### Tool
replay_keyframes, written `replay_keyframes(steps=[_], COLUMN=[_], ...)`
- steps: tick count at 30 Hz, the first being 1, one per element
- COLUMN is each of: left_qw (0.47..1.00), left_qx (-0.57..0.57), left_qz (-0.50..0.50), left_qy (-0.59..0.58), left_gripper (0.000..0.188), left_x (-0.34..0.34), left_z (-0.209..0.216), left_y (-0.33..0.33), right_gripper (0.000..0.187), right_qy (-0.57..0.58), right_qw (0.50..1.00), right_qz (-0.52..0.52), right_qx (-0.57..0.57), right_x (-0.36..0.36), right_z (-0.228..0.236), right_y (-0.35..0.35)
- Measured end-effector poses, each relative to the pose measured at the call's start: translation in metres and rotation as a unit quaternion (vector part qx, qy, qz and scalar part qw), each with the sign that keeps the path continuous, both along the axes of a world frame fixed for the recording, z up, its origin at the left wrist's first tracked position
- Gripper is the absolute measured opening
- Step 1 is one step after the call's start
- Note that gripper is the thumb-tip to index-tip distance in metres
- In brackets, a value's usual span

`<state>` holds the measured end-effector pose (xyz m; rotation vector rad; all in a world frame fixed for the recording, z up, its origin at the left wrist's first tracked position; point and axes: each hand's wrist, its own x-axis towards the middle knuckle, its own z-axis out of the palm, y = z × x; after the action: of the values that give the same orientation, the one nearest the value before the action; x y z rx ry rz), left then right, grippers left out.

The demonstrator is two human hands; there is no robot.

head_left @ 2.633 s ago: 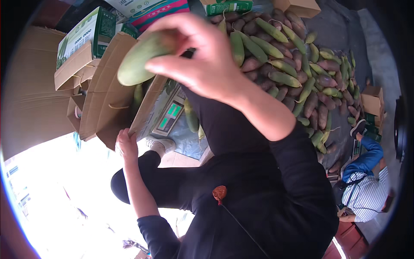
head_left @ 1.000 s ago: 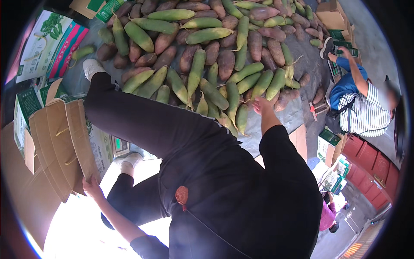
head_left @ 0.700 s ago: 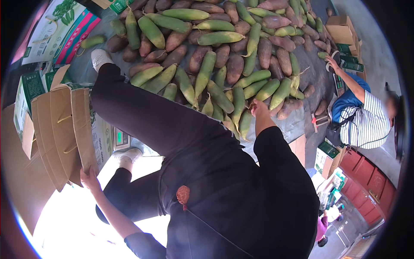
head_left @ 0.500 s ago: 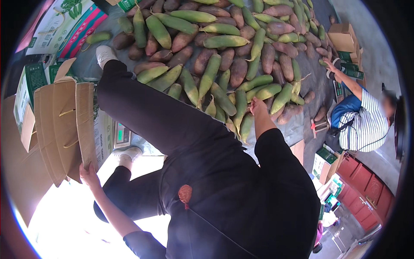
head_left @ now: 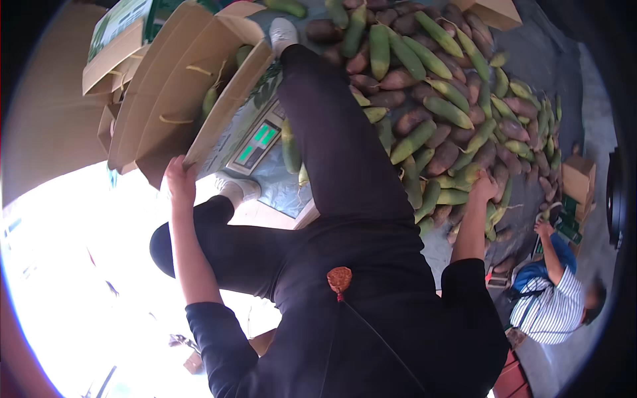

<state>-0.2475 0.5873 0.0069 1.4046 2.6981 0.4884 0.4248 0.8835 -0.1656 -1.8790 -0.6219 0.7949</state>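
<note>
Mangoes [head_left: 424,132], long green ones mixed with reddish-brown ones, lie heaped on a grey ground sheet [head_left: 564,66] that covers the floor ahead of the person, the pile running from the far edge of the sheet down toward its right side. The right hand [head_left: 484,187] reaches out on a straight, bare forearm to the near edge of the heap; its fingers curl down over a green mango [head_left: 458,196] there, touching it, though whether they have truly closed around it cannot be told from this angle. The left hand [head_left: 178,176] is stretched forward on a straight arm, sleeve pushed up to the elbow, and its fingers press against the lower edge of an open cardboard box [head_left: 179,93], gripping the brown flap; how tightly they pinch it is not clear. The box is tilted, flaps spread, with a few green mangoes showing inside near its upper corner. Just beside the box, between it and the person's outstretched black-trousered leg [head_left: 332,146], sits a weighing scale [head_left: 255,142] with a lit green display. A white shoe [head_left: 282,32] ends that leg at the far edge of the pile. A second white shoe [head_left: 235,189] rests near the scale. At the right edge of the sheet another person in a striped shirt [head_left: 554,305] crouches, one arm raised toward a small cardboard carton [head_left: 578,179].
</note>
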Motion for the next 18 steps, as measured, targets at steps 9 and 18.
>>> replay_keyframes(steps=[9,18], left_qw=[0.996,0.991], left_qx=[-0.073,-0.115], left_qz=[0.05,0.074], left_qy=[-0.023,-0.002], left_gripper=[0.02,0.024], left_x=[0.011,0.017], left_z=[0.018,0.027], left_y=[0.013,0.011], right_gripper=[0.022,0.017], right_qy=[0.029,0.242], right_qw=[0.964,0.735], right_qz=[0.244,0.557], right_qx=[0.104,0.302], right_x=[-0.183,-0.384], right_z=[0.161,0.307], right_y=[0.03,0.023])
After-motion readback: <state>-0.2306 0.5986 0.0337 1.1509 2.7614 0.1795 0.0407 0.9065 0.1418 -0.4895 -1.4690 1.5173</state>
